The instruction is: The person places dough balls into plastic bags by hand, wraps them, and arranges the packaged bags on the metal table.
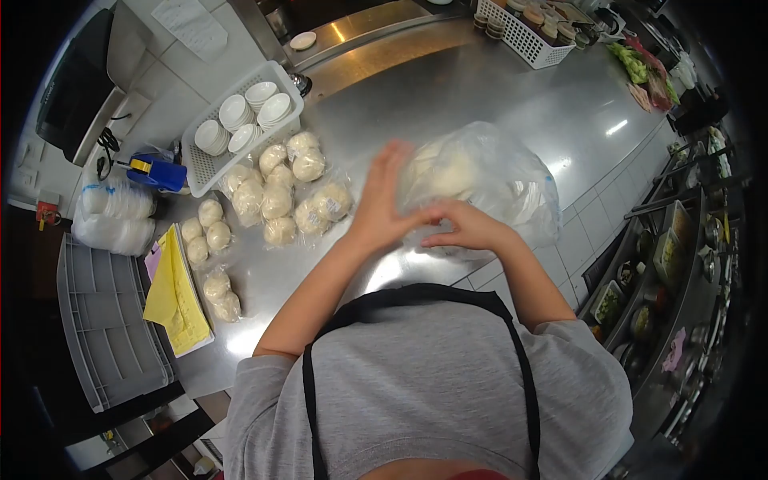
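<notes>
A large clear plastic bag (512, 176) lies on the steel counter in front of me, with a pale, dough-like mass (444, 168) inside. My left hand (380, 196) is at the bag's left edge, its fingers stretched upward and slightly blurred. Close to the near side of the bag, my right hand (468, 226) has its fingers bent, with a gap between thumb and forefinger. Its fingertips meet or overlap my left thumb. Nothing shows held in either hand. To the left sit several plastic-wrapped pale round balls (278, 200), bunched in small packs.
A white basket (196, 172) with stacked small white dishes stands behind the wrapped balls. Yellow paper (172, 296) lies on a pad at the counter's left edge, beside a grey crate (112, 320). Another white basket (552, 56) holds jars at the back. Shelves with food trays (668, 248) line the right.
</notes>
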The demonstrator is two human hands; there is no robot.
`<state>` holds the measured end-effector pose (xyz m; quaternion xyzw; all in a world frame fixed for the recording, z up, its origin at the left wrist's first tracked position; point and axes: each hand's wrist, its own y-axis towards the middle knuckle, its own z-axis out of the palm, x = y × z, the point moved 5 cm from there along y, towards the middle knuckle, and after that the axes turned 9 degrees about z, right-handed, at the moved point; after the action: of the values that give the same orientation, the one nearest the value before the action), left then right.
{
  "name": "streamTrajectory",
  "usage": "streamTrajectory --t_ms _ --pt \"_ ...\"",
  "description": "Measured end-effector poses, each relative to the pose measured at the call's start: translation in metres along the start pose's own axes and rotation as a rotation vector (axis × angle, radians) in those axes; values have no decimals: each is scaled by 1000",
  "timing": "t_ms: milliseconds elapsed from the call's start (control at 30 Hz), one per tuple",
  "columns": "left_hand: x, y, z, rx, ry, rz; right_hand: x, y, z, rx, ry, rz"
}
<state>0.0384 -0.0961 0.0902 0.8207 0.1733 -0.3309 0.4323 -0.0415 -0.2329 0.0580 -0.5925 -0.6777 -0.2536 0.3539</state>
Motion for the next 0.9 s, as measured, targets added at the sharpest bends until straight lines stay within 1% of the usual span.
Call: streamTrajectory --t_ms 33,67,100,167,200,233,267,300,367,400,467,500,567,600,667,700,767,800,833,867,900 --pt "-5 -4 17 181 92 25 -1 -7 -3 35 133 -6" --pt "-8 -9 29 362 185 53 -11 -13 -10 17 285 53" --pt "-3 -12 30 360 187 51 -20 -19 -17 20 285 52" --pt "20 -21 42 578 577 174 -55 -24 -34 -82 314 279" --pt "33 -24 42 580 579 171 -76 -22 -30 -80 316 278" --pt "47 -24 38 514 543 138 -108 -20 -31 -314 122 399" --pt "60 -22 34 448 506 106 -125 -22 -38 -547 -78 515" --pt "68 -21 32 449 507 105 -101 -17 -49 -547 -77 514" --pt "101 -22 23 272 75 -377 -53 0 -63 -306 -566 471" --pt "109 -19 25 270 75 -379 -54 7 -64 -303 -566 469" --pt "125 -21 35 320 -203 -590 -78 15 -55 -135 -226 750" --pt "112 -16 33 316 -201 -594 -80 16 -51 -130 -227 746" --pt "91 -16 38 276 -451 -882 -93 13 -45 -226 135 808" --pt "89 -18 39 267 -450 -885 -109 17 -36 -219 132 803" --pt "84 -18 39 157 -563 -822 -135 30 -16 -236 582 574" --pt "81 -18 37 144 -562 -827 -111 30 -22 -223 578 571" --pt "72 -15 31 161 -501 -704 -56 23 -20 -9 512 468" --pt "75 -16 28 143 -496 -712 -49 20 -16 -101 433 365" --pt "78 -16 27 161 -568 -740 -43 17 -9 -79 430 358" --pt "80 -16 25 176 -639 -763 -30 15 -7 -64 352 263" --pt "87 -17 21 150 -632 -766 -13 14 -7 -49 274 163"
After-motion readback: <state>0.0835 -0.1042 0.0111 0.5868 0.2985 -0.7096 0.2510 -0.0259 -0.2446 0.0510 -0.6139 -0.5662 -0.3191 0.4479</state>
